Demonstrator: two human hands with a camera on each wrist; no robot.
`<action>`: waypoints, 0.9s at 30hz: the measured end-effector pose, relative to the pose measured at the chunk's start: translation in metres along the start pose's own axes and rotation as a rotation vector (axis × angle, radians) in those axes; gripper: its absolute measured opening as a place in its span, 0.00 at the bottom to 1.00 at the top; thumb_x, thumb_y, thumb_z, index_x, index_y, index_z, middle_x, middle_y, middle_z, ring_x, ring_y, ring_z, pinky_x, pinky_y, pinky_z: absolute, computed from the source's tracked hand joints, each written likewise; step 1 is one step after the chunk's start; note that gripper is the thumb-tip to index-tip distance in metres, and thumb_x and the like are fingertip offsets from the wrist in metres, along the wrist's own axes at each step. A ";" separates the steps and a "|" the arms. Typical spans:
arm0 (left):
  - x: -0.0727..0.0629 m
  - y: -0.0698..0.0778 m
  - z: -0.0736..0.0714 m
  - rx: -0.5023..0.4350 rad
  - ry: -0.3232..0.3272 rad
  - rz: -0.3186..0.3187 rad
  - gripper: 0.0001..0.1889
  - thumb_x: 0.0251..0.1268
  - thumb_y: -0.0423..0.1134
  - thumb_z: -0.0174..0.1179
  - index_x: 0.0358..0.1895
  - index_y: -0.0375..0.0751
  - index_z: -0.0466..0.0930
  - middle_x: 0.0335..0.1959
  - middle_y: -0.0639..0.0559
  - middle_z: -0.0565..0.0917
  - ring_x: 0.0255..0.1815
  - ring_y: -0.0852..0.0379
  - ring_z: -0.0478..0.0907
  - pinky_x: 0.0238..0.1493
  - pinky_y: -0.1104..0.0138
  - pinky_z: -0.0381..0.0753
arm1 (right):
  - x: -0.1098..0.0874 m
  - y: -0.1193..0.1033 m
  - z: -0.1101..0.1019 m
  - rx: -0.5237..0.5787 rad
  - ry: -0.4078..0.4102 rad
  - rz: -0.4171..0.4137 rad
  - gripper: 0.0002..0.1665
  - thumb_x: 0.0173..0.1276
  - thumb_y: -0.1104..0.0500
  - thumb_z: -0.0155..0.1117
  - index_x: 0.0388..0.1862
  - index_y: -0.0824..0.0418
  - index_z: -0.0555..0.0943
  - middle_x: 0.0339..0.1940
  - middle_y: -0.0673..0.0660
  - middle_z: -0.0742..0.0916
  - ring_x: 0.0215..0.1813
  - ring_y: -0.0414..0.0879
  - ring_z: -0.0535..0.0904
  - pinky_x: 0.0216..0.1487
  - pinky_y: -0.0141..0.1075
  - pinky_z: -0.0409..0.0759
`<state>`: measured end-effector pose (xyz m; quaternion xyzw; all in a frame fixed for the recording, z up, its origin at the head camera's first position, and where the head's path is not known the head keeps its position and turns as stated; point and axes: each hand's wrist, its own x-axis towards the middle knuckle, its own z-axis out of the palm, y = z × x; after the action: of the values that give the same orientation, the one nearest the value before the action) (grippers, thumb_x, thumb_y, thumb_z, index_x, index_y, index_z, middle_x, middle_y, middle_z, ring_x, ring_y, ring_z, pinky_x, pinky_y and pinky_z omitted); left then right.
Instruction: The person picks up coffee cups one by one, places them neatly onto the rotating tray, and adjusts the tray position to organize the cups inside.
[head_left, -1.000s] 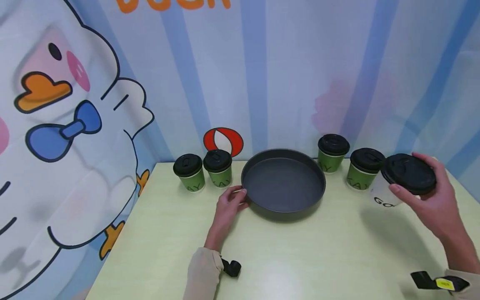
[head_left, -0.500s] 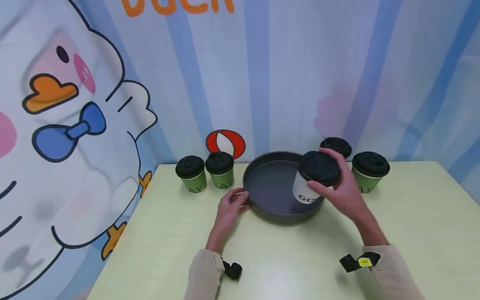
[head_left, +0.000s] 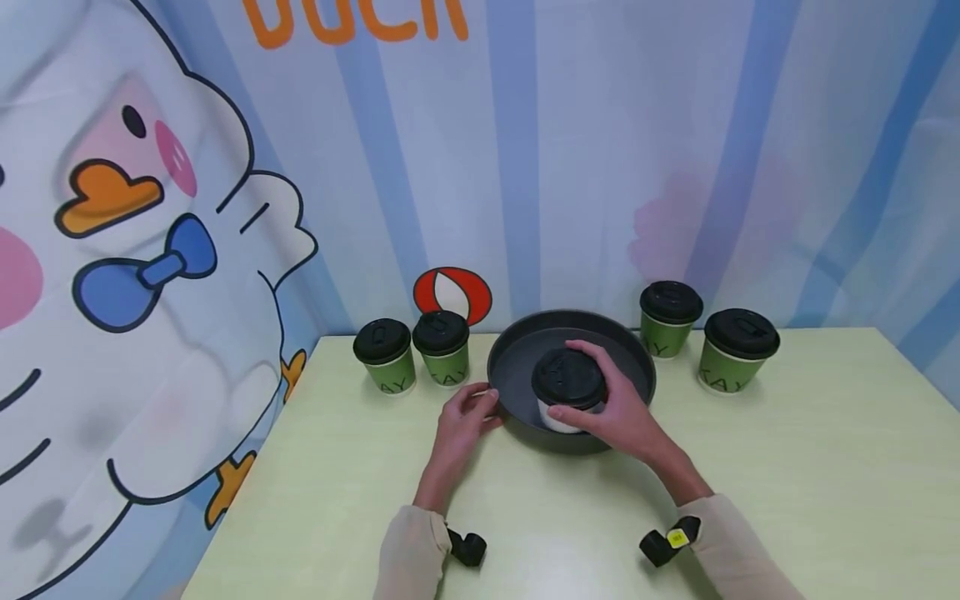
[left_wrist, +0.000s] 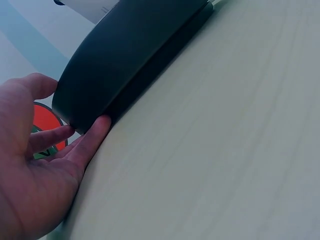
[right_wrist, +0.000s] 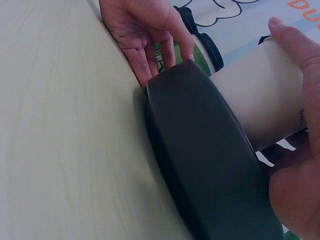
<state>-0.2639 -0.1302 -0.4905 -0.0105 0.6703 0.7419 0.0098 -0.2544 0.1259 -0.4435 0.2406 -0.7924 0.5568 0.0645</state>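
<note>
A white cup [right_wrist: 262,92] with a black lid [head_left: 568,377] is inside a round dark pan [head_left: 514,379] as the right hand [head_left: 618,414] grips it, thumb and fingers around its upper part. The pan's near wall hides the cup's base, so contact with the floor cannot be told. The left hand [head_left: 459,423] pinches the pan's left side; the left wrist view shows what the head view hides, one fingertip down at the base. The right wrist view alone reveals small print on the cup's side. Half a second earlier, the cup was over the pan's right edge. Lidded green cups [head_left: 450,367] stand on the pale table [head_left: 555,533], two on either side, their contents hidden.
</note>
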 end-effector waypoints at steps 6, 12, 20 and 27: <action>0.001 -0.002 0.000 0.009 -0.002 0.002 0.25 0.77 0.41 0.62 0.68 0.29 0.73 0.56 0.36 0.82 0.51 0.49 0.84 0.57 0.58 0.87 | 0.000 -0.001 -0.001 -0.060 -0.050 0.047 0.52 0.61 0.47 0.81 0.79 0.37 0.62 0.74 0.53 0.73 0.72 0.54 0.71 0.69 0.61 0.71; 0.001 -0.001 0.000 0.013 0.001 0.003 0.24 0.76 0.40 0.62 0.67 0.30 0.73 0.56 0.36 0.82 0.50 0.50 0.84 0.55 0.59 0.87 | -0.002 -0.002 -0.013 -0.072 -0.088 0.022 0.55 0.64 0.49 0.79 0.82 0.39 0.56 0.78 0.57 0.69 0.76 0.57 0.67 0.72 0.64 0.69; -0.002 -0.006 0.002 0.004 -0.018 -0.011 0.24 0.76 0.40 0.62 0.67 0.28 0.73 0.56 0.36 0.82 0.50 0.50 0.84 0.56 0.58 0.87 | -0.028 0.023 -0.041 -0.246 0.442 0.114 0.18 0.82 0.53 0.57 0.60 0.64 0.78 0.48 0.60 0.85 0.48 0.48 0.79 0.45 0.26 0.79; -0.001 -0.002 0.001 0.001 -0.004 0.007 0.23 0.77 0.40 0.61 0.66 0.28 0.73 0.55 0.36 0.82 0.50 0.49 0.83 0.56 0.58 0.87 | -0.036 0.042 -0.058 0.021 0.265 0.522 0.37 0.84 0.41 0.49 0.68 0.74 0.71 0.46 0.65 0.85 0.38 0.44 0.85 0.41 0.30 0.86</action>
<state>-0.2633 -0.1286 -0.4923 -0.0066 0.6707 0.7416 0.0084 -0.2514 0.2016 -0.4715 -0.0457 -0.8063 0.5894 0.0194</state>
